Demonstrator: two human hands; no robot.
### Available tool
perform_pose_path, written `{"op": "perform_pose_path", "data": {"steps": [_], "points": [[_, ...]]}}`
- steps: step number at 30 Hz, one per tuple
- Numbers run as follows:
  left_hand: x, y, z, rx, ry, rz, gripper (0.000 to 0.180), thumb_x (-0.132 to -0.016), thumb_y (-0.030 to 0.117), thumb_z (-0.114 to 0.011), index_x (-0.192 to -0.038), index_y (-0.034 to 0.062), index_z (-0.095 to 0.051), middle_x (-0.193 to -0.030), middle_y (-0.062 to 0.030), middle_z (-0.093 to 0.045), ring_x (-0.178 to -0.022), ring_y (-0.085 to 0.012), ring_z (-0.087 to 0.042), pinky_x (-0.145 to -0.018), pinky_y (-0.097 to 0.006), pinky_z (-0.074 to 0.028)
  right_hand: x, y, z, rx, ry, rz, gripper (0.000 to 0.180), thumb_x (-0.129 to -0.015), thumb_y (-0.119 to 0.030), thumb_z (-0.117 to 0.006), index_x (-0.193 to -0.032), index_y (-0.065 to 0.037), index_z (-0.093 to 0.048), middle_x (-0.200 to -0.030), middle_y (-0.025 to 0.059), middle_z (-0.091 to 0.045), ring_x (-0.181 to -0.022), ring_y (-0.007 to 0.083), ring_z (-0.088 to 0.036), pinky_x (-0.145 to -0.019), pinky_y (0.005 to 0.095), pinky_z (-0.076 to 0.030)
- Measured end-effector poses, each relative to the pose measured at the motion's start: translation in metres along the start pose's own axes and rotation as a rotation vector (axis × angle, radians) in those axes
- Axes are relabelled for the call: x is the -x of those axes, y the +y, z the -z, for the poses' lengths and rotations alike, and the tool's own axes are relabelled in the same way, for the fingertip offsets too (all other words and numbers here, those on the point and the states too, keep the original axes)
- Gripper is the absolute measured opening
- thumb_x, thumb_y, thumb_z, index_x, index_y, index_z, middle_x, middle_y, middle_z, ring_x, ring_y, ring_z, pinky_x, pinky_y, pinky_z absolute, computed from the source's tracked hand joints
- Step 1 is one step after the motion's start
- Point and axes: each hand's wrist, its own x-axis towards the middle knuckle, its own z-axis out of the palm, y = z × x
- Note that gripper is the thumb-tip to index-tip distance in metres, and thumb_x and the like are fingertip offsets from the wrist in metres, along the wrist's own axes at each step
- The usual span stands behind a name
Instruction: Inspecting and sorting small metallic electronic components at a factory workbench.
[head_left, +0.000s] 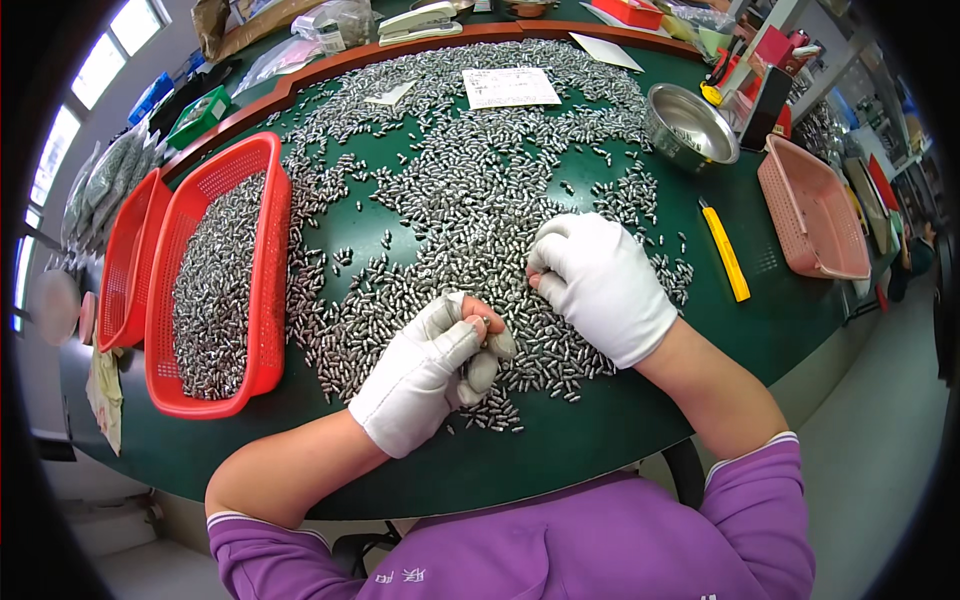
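A broad pile of small, shiny, bullet-shaped metal parts [455,215] covers the middle of the green table. My left hand [415,375], in a white glove with bare thumb and index tips, is closed at the pile's near edge. Between those tips a small metal part [485,321] shows in part; the other fingers curl below it, in greyed glove tips. To the right, my gloved right hand [605,290] hovers low over the parts or rests on them, its bare thumb and index tips pinched together. Whatever they hold is hidden.
Left stands a red basket [272,300] full of metal parts, beside another red basket [118,290]. A steel bowl [690,125], a yellow cutter [726,255] and a pink basket [815,215] are at right. A written paper [510,88] lies on the pile; a wooden rail [470,42] edges the back.
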Motion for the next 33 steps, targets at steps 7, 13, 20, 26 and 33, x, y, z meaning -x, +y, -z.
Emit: {"op": "perform_pose_path", "data": {"steps": [7,13,20,26,33], "points": [[0.002,0.003,0.0,0.008,-0.021,0.005,0.015,-0.099,0.026,-0.052,-0.102,0.0114,-0.054,-0.091,-0.0002,-0.061,-0.065,-0.0049,-0.049,-0.058,-0.019,-0.04,-0.004,-0.009,0.001,-0.307,0.28,0.187,0.018,-0.068,-0.006,-0.076,-0.079,-0.008,-0.061,-0.087,0.0072,-0.063,-0.08,0.0285,-0.061,-0.071,0.038,-0.048],[0.002,0.001,0.002,0.064,-0.043,0.021,0.014,-0.096,0.023,-0.059,-0.103,0.0122,-0.054,-0.091,0.0011,-0.06,-0.067,-0.0041,-0.05,-0.058,-0.019,-0.039,-0.007,-0.019,0.005,-0.348,0.21,0.375,0.024,-0.063,-0.011,-0.078,-0.08,-0.007,-0.061,-0.085,0.0079,-0.063,-0.071,0.0294,-0.061,-0.061,0.0383,-0.049],[0.0,-0.002,0.005,-0.015,-0.06,-0.01,0.013,-0.096,0.021,-0.059,-0.103,0.0127,-0.053,-0.088,0.0016,-0.059,-0.063,-0.0039,-0.047,-0.055,-0.018,-0.037,-0.004,-0.016,-0.004,-0.61,0.135,0.37,0.022,-0.069,-0.003,-0.074,-0.09,-0.005,-0.067,-0.085,0.0096,-0.065,-0.071,0.029,-0.063,-0.061,0.0374,-0.051],[0.0,-0.001,0.002,-0.037,0.007,0.002,0.014,-0.096,0.023,-0.059,-0.101,0.0112,-0.054,-0.088,-0.0023,-0.058,-0.061,-0.007,-0.042,-0.055,-0.02,-0.034,-0.003,-0.001,0.004,-0.132,0.105,0.062,0.02,-0.07,-0.013,-0.076,-0.088,-0.006,-0.068,-0.095,0.0077,-0.065,-0.089,0.0279,-0.062,-0.081,0.0377,-0.05],[-0.001,-0.001,0.004,-0.028,-0.016,0.005,0.014,-0.099,0.026,-0.053,-0.102,0.0119,-0.053,-0.087,0.0015,-0.061,-0.063,-0.0037,-0.048,-0.055,-0.018,-0.039,-0.003,0.004,-0.006,-0.071,0.055,0.087,0.012,-0.071,-0.011,-0.073,-0.077,-0.006,-0.063,-0.087,0.0068,-0.064,-0.084,0.0277,-0.063,-0.075,0.0381,-0.051]]}}
